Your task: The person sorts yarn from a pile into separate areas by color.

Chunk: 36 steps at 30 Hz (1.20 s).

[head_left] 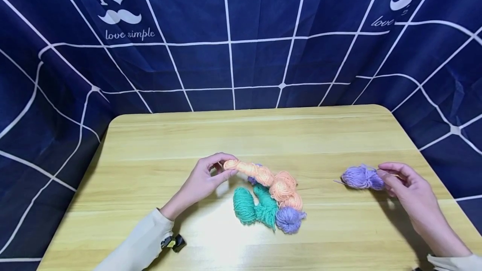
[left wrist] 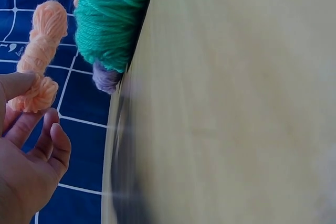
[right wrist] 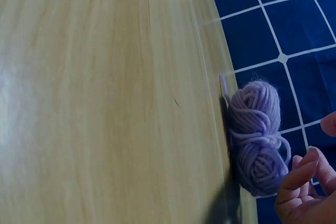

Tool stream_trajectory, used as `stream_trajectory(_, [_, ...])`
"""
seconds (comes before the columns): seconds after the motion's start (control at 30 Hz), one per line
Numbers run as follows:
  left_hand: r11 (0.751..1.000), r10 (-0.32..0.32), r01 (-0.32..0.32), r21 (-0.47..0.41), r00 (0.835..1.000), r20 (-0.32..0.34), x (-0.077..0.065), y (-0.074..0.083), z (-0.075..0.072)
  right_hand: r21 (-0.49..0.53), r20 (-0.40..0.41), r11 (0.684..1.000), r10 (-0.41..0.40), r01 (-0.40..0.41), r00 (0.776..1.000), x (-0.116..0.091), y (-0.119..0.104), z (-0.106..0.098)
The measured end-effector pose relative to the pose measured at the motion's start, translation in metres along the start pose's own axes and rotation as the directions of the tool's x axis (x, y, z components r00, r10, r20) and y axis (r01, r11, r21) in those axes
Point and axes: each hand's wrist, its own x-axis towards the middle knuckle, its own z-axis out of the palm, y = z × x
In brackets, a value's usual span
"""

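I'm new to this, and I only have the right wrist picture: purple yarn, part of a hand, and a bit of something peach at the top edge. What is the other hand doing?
Observer: In the head view, the left hand is pinching one end of a lumpy length of peach yarn.
Visitor: So is it just peach and purple yarn here?
Observer: No, there is green yarn too, lying on the table between the two hands.
Visitor: And is my purple bundle the only purple one?
Observer: No, a second purple ball sits beside the green yarn, near the far end of the peach length from the left hand.
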Motion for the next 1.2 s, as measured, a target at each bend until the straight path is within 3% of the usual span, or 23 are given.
stream_trajectory(0.2, [1.0,-0.013,0.013,0.002,1.0,-0.018,0.001,-0.001,-0.001,0.074,-0.004,0.997,-0.037,0.037,0.999,-0.001,0.0,0.005])
stream_trajectory(0.53, [1.0,-0.021,0.02,-0.019,0.998,-0.058,0.005,-0.001,-0.004,0.035,-0.038,0.994,-0.102,0.104,0.994,-0.005,-0.007,0.018])
stream_trajectory(0.87, [0.998,-0.052,0.056,0.025,0.992,-0.113,0.01,0.001,-0.002,0.075,0.077,0.992,-0.107,0.101,0.991,-0.012,-0.002,0.034])
stream_trajectory(1.2, [1.0,-0.026,0.025,-0.004,0.981,-0.194,0.015,-0.003,-0.006,0.059,0.134,0.994,-0.096,0.089,0.986,-0.016,-0.005,0.048])
